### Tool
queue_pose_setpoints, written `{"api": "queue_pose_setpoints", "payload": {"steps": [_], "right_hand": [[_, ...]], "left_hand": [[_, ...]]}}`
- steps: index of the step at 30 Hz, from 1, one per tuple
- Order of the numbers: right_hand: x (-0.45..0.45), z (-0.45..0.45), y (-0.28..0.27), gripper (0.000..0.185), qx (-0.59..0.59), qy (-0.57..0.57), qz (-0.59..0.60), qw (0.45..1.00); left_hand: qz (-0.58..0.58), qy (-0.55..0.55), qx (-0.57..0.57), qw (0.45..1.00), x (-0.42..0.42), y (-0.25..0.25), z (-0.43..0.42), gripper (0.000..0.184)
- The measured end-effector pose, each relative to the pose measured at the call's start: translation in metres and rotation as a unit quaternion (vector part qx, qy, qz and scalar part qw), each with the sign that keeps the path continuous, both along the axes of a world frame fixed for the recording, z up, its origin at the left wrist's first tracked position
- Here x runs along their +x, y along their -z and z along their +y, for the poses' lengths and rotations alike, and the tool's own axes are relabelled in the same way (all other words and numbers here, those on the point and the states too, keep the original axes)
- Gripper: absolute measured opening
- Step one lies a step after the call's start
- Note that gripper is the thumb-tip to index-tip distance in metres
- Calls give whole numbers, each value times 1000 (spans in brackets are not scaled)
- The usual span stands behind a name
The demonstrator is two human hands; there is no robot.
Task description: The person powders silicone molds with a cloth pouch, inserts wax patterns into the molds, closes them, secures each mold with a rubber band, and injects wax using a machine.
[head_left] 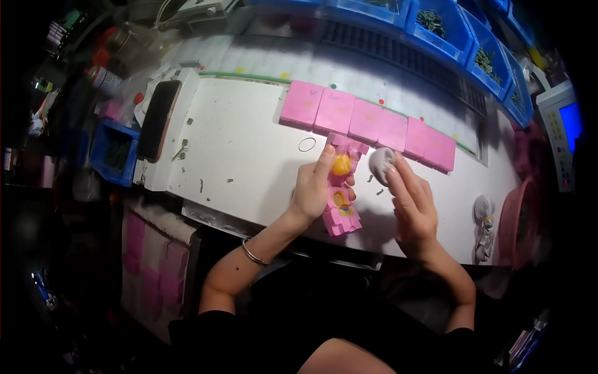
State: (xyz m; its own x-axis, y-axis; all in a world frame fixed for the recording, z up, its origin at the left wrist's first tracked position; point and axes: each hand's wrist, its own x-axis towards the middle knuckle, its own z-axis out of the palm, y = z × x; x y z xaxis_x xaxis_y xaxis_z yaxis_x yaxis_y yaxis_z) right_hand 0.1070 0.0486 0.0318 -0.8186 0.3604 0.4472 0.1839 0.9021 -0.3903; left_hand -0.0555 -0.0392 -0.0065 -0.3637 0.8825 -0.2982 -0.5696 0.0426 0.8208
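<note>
My left hand (313,192) is wrapped round an opened pink mold (341,223), held above the white table. Its notched halves show, with a glossy yellow lump (342,164) in the upper part and a yellow-lined hollow in the lower. Just to the right, my right hand (411,202) pinches a rounded grey-white cloth pouch (381,166) between thumb and fingers, apart from the mold. Several closed pink blocks (366,119) stand in a row behind both hands. A thin pale ring (307,144) lies left of the mold.
Blue bins (439,28) with green pieces line the back right. A phone (160,118) lies at the left beside a blue bin (114,153). At the right are a crumpled grey-white bundle (483,227), a pink basin (518,221) and a device with a blue screen (568,121).
</note>
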Motion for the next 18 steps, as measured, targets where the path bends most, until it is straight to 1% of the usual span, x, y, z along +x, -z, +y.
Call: {"api": "queue_pose_setpoints", "payload": {"steps": [1, 2, 3, 5, 7, 8, 9, 10, 11, 12, 13, 14, 16, 18], "right_hand": [[-6, 0, -1, 55, 22, -12, 41, 999], [-9, 1, 2, 55, 39, -53, -30, 997], [-14, -1, 8, 56, 45, -44, -21, 998], [-15, -1, 8, 57, 51, -34, -13, 998], [-10, 5, -5, 60, -44, -56, -51, 996], [-10, 5, -5, 60, -45, -55, -51, 996], [-9, 6, -4, 61, -51, -33, -12, 998], [-8, 8, -4, 62, -57, -13, 27, 998], [-8, 7, 1, 64, -35, -24, 18, 999], [-10, 5, 9, 64, -13, -56, -16, 998], [-11, 2, 10, 63, -10, -37, -26, 999], [-11, 0, 8, 62, -7, -19, -37, 999], [-8, 9, -3, 60, -11, -20, -55, 998], [-7, 12, -6, 58, -17, -21, -72, 997]], "left_hand": [[1, 1, 1, 1000, 3, -4, 2, 55], [72, -15, 9, 997, 7, -9, 4, 56], [142, -31, 17, 989, 9, -13, 5, 57], [124, -24, 12, 992, 7, -8, 5, 58], [105, -18, 7, 994, 6, -5, 5, 59], [65, -15, -4, 998, 6, -4, 5, 60], [25, -12, -15, 1000, 6, -4, 6, 60], [23, -13, -12, 1000, 7, -3, 8, 60], [72, -18, 2, 997, 10, -3, 11, 60], [120, -22, 17, 992, 12, -2, 13, 60], [133, 13, -10, 991, 10, -2, 12, 58], [129, 17, -11, 991, 9, 1, 10, 58], [97, 67, -27, 993, 7, 5, 12, 58], [72, 58, -42, 995, 8, 2, 14, 59]]}}
